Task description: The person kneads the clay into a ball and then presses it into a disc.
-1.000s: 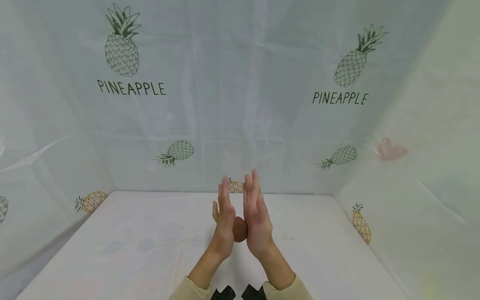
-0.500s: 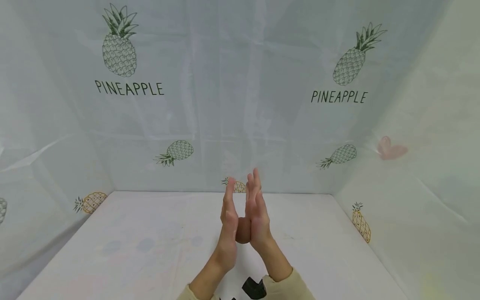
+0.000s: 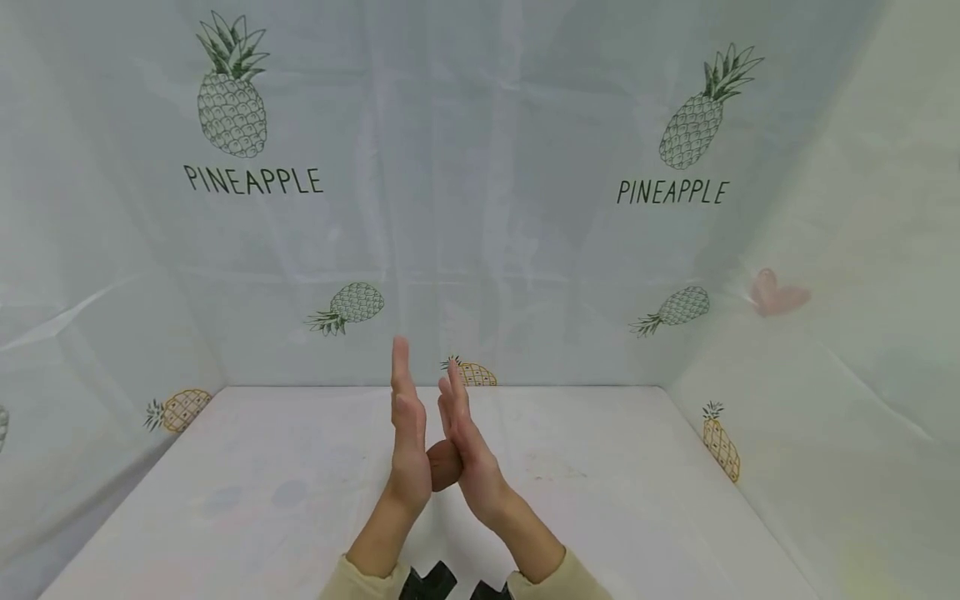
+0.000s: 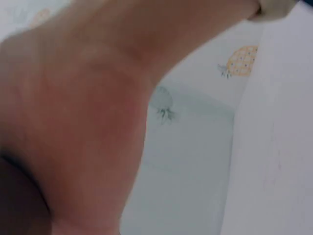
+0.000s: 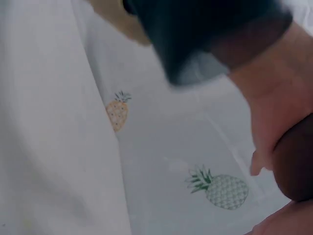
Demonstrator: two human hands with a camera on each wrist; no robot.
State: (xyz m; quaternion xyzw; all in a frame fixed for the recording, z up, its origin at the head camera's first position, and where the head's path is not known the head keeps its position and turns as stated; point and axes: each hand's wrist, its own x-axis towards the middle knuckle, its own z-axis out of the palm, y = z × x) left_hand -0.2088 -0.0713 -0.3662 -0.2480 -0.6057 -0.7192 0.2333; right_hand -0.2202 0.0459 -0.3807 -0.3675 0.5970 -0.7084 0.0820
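A lump of brown modelling clay (image 3: 445, 465) sits between my two palms, above the white table. My left hand (image 3: 410, 442) stands upright with straight fingers, its palm pressed on the clay's left side. From the right, my right hand (image 3: 476, 458) presses with its palm, fingers straight and leaning up to the left. The fingertips of the two hands are apart. In the left wrist view the dark clay (image 4: 22, 200) shows at the lower left corner against a palm. The right wrist view has the rounded clay (image 5: 296, 161) at its right edge, between the hands.
The white table (image 3: 637, 500) spreads under and around both hands. A pale sheet (image 3: 480, 208) with printed pineapples hangs behind it and along both sides. Beige sleeves (image 3: 562, 579) and black straps (image 3: 435, 581) show at the bottom edge.
Both hands have shifted left with the clay. Now the left fingers reach higher than the right ones; before, the right were higher. The clay looks more tilted and creased.
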